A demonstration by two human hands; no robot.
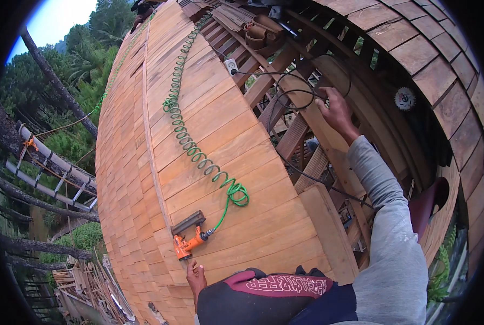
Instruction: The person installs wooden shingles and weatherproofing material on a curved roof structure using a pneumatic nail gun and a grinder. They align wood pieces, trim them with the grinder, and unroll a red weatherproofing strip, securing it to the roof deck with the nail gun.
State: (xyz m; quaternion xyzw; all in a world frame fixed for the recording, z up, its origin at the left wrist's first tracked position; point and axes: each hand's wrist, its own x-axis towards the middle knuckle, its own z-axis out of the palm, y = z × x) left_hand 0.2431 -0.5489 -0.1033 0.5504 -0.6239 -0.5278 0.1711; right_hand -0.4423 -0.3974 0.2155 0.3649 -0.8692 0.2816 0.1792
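Note:
My right hand [338, 112] reaches out over the open roof frame, fingers closed on a loop of black cable [285, 93]. Loose coils of that cable hang around the fingertips, and one end runs to a white socket block [231, 66]. Low on the wooden shingles [236, 146], my left hand [196, 277] has its fingers apart and holds nothing. Just beyond its fingertips lies an orange nail gun [183, 245] with a dark magazine. A green coiled air hose [186, 142] joins the gun and stretches up the roof.
Bare rafters and battens [301, 132] with gaps lie to the right. A tool pouch [261, 35] sits at the far end, and a circular saw blade [404, 99] is at the right. A ladder [57, 168] leans at the left edge. Another person [143, 10] is at the top.

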